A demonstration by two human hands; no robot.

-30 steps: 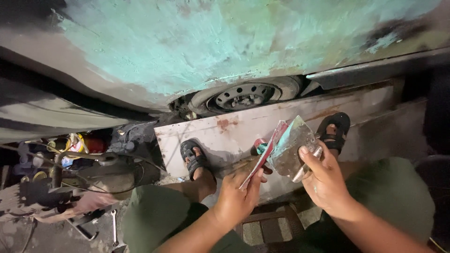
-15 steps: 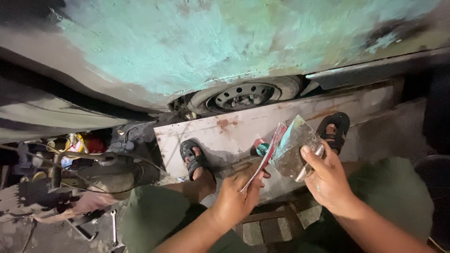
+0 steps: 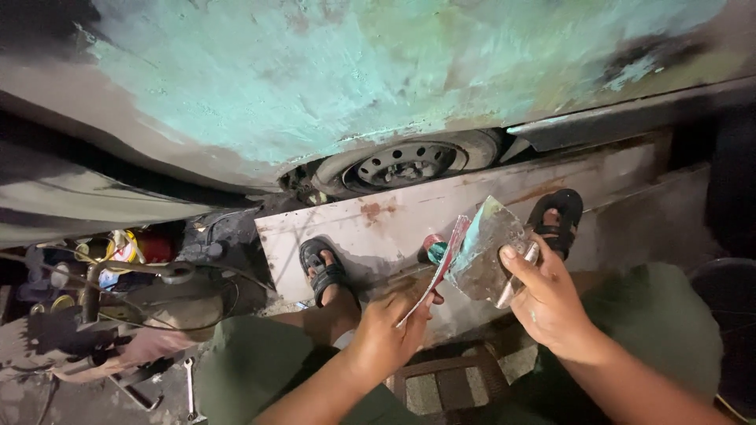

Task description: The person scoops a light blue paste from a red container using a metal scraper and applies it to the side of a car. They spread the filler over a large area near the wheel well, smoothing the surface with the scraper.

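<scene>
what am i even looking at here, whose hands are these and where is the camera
There is no machine here. The camera sits on a person's head and looks down, so you see that person's own arms, knees and sandalled feet. The left hand holds a thin flat scraper blade with a reddish edge. The right hand holds a smeared, greyish flat plate, which the blade's tip meets. In front stands a car body panel coated in patchy turquoise, with a wheel showing below it. A pale metal sheet with rust spots lies under the feet. On the ground to the left are a wrench and a heap of tools and cables, too dim to tell apart.
</scene>
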